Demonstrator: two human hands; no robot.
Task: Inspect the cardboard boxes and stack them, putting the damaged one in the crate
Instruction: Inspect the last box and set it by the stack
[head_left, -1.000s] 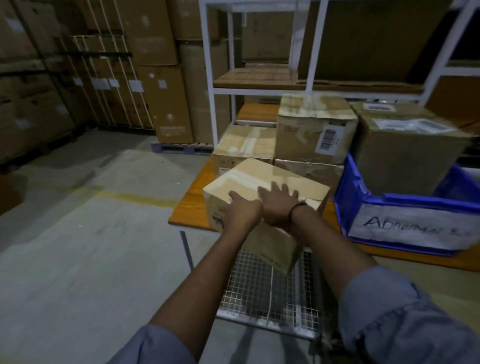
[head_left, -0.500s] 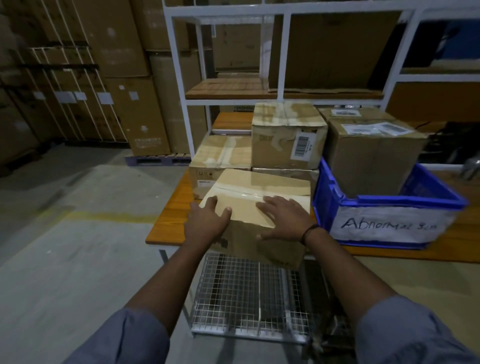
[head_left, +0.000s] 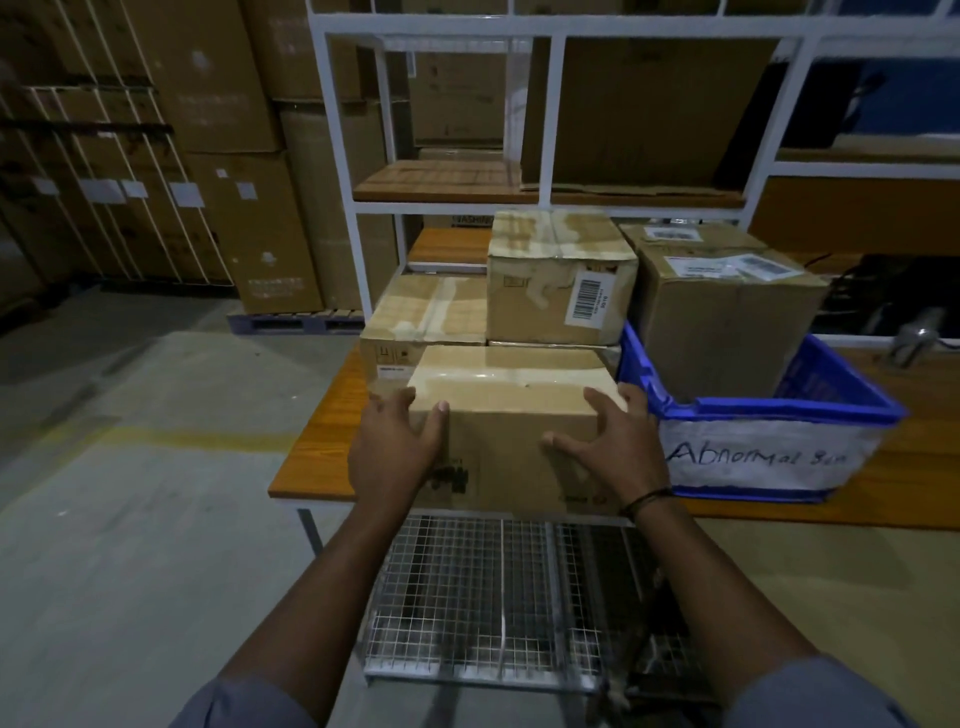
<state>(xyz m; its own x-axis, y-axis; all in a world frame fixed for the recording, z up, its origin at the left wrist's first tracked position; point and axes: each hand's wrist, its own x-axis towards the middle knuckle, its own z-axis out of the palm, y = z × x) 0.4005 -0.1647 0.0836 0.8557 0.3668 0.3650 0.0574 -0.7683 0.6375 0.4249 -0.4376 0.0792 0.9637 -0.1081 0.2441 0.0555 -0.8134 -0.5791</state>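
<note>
Both hands clasp a plain brown taped cardboard box (head_left: 511, 415) by its near corners: the left hand (head_left: 395, 452) wraps the left corner, thumb on the front face, while the right hand (head_left: 608, 452) curls over the right corner. It sits at the front edge of the orange wooden table (head_left: 311, 457), though in the dim light I cannot tell if it rests there or is lifted. Just behind stand a low taped carton (head_left: 426, 312) and a barcode-labelled carton (head_left: 545, 291) stacked on another. To the right, touching the held box, is the blue plastic crate (head_left: 769, 410) marked "Abnormal", with 1 large brown carton (head_left: 727, 322) inside. A wire mesh cart (head_left: 483, 597) stands below.
</note>
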